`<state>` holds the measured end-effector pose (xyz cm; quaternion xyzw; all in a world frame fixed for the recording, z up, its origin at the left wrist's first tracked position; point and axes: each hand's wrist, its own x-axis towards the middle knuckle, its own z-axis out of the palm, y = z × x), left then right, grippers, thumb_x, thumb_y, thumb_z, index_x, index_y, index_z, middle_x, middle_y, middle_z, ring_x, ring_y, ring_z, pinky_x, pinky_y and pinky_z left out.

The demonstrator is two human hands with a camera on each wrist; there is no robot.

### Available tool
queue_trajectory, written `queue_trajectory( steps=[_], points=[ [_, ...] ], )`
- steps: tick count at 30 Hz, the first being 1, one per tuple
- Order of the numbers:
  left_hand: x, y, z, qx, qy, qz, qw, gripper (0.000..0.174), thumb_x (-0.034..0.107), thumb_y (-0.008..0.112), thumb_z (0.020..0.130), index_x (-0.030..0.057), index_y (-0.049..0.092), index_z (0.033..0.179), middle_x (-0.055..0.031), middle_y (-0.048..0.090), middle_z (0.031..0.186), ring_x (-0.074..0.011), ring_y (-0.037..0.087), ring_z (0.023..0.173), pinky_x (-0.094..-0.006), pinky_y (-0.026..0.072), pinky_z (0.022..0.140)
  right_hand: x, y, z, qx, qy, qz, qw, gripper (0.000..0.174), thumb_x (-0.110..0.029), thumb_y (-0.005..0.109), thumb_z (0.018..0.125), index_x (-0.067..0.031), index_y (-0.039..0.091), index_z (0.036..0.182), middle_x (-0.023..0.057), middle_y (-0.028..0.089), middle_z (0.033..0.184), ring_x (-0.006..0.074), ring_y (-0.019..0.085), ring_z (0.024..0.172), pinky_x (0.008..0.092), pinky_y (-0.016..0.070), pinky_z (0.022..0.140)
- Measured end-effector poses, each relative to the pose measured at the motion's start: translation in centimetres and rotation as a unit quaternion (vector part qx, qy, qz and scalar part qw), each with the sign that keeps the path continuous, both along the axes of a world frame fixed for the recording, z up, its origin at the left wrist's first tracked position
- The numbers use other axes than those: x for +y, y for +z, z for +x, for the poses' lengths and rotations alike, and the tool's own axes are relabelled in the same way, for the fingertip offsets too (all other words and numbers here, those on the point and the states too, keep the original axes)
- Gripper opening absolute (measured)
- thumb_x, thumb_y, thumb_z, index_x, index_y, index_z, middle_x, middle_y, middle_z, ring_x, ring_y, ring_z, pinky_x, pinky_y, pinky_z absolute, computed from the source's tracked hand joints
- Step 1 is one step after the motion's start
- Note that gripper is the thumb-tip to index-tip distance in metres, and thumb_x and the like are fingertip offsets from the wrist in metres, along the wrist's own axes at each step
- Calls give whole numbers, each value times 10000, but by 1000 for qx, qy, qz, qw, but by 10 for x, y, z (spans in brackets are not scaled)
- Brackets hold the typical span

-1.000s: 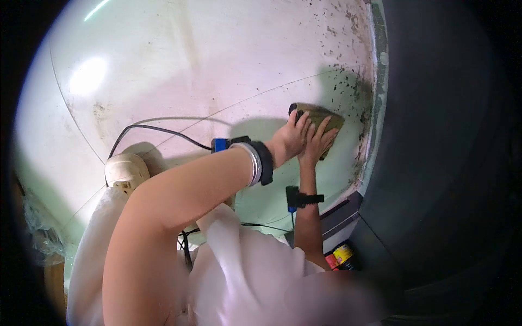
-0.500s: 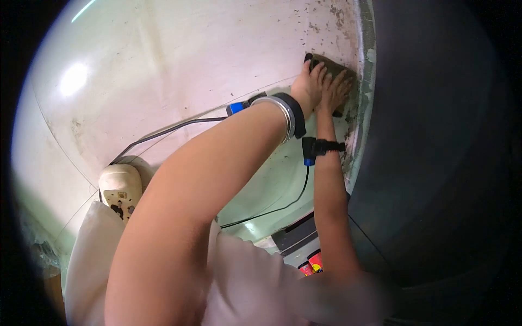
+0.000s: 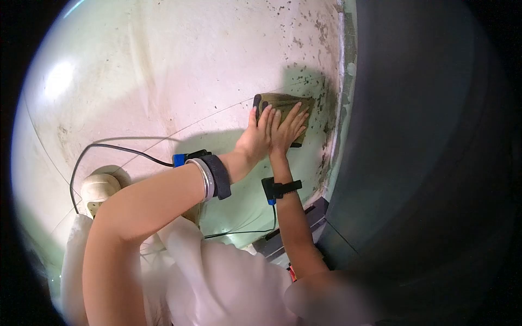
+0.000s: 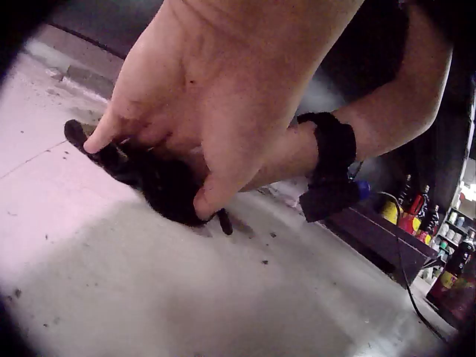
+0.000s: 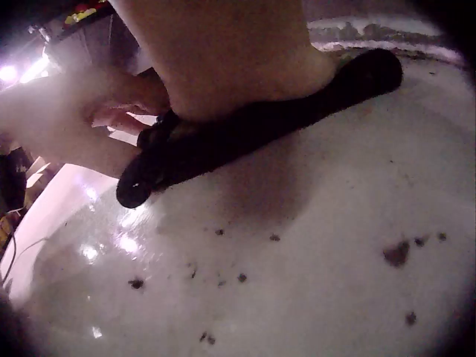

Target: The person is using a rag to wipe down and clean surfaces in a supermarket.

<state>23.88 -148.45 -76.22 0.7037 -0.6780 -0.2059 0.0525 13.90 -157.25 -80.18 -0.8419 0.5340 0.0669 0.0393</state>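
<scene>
A folded olive-brown cloth [image 3: 278,99] with dark edging lies on a pale tiled surface. My left hand [image 3: 251,142] presses on its near left part with the fingers stretched forward. Beside it, my right hand [image 3: 284,133] lies flat on the cloth, fingers spread, and the two hands meet side by side. In the left wrist view the cloth [image 4: 167,186] shows as a dark fold under the palm, a fingertip and the thumb at its rim. From the right wrist, the black edge of the cloth [image 5: 230,141] runs under the hand.
Dark specks [image 5: 396,254] dot the surface, thickest along a stained border strip [image 3: 343,81] by a dark panel [image 3: 413,136]. A beige shoe [image 3: 99,187] stands at left, near a black cable [image 3: 130,149]. Several bottles [image 4: 416,212] stand behind a dark ledge [image 4: 372,238].
Both hands slid the cloth forward and toward the border strip, then drew it back nearer the body. They stay pressed on it, and the head view has shifted.
</scene>
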Motion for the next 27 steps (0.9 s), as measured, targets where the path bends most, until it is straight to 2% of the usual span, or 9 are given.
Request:
queue_trajectory(
  steps=[1, 3, 5, 10, 14, 16, 21, 25, 27],
  points=[
    [1, 1, 3, -33, -27, -14, 999, 648, 352, 464, 850, -19, 336, 1366, -155, 293, 1445, -371, 234, 1335, -560, 239, 1037, -6, -2, 2, 1, 1, 2, 1000, 716, -488, 339, 923, -67, 103, 1451, 238, 125, 1475, 397, 92, 1370, 559, 82, 1075],
    [-23, 1, 10, 7, -26, 12, 1000, 642, 336, 454, 860, -9, 310, 1382, -146, 290, 1449, -358, 225, 1343, -528, 200, 1066, -31, -9, 6, -5, 21, -24, 999, 715, -497, 325, 925, -64, 105, 1450, 237, 116, 1477, 394, 89, 1371, 570, 90, 1071],
    [-48, -3, 21, -28, 23, -35, 999, 623, 313, 448, 868, -4, 305, 1385, -136, 304, 1444, -330, 234, 1344, -486, 185, 1083, -60, -5, 22, -4, 11, -18, 1000, 712, -510, 300, 928, -68, 103, 1451, 229, 100, 1482, 386, 89, 1373, 576, 96, 1069],
    [-103, -10, 54, 4, 31, -52, 998, 597, 268, 449, 872, 0, 305, 1385, -131, 327, 1432, -285, 238, 1349, -401, 220, 1081, -109, 4, 61, -58, -4, -17, 998, 704, -505, 300, 928, -72, 112, 1450, 234, 108, 1480, 379, 102, 1373, 554, 82, 1082],
    [-77, -8, 45, 31, 23, -43, 998, 584, 263, 453, 870, -3, 328, 1375, -128, 342, 1424, -289, 242, 1347, -398, 266, 1062, -100, 9, 51, -46, -12, -15, 999, 699, -496, 320, 924, -60, 146, 1442, 240, 173, 1462, 379, 120, 1369, 522, 72, 1096],
    [-56, -2, 36, 7, -15, -34, 999, 584, 263, 459, 865, -7, 339, 1369, -131, 341, 1424, -299, 245, 1345, -407, 270, 1060, -65, 5, 31, -27, -1, -10, 1000, 701, -498, 336, 917, -53, 175, 1434, 234, 214, 1450, 376, 130, 1366, 525, 84, 1095],
    [-3, 7, 10, 38, -59, 13, 997, 569, 261, 468, 850, -20, 386, 1339, -167, 318, 1426, -351, 244, 1334, -455, 277, 1051, -1, 5, -6, -17, -1, 15, 1000, 705, -493, 344, 916, -53, 164, 1437, 243, 174, 1459, 389, 126, 1364, 530, 83, 1092],
    [-9, -5, 1, 19, -25, -29, 999, 576, 271, 473, 847, -13, 388, 1341, -166, 306, 1435, -354, 238, 1337, -459, 271, 1053, -30, 5, 9, -17, -1, -12, 1000, 722, -495, 343, 914, -38, 149, 1437, 234, 156, 1468, 383, 107, 1369, 534, 75, 1091],
    [-37, -5, 8, 31, 16, -32, 999, 584, 266, 475, 848, -1, 368, 1356, -155, 302, 1442, -328, 239, 1343, -431, 264, 1064, -57, 7, 22, -21, -12, -6, 1000, 720, -505, 331, 913, -48, 151, 1439, 227, 151, 1473, 378, 101, 1372, 530, 73, 1093]
  ],
)
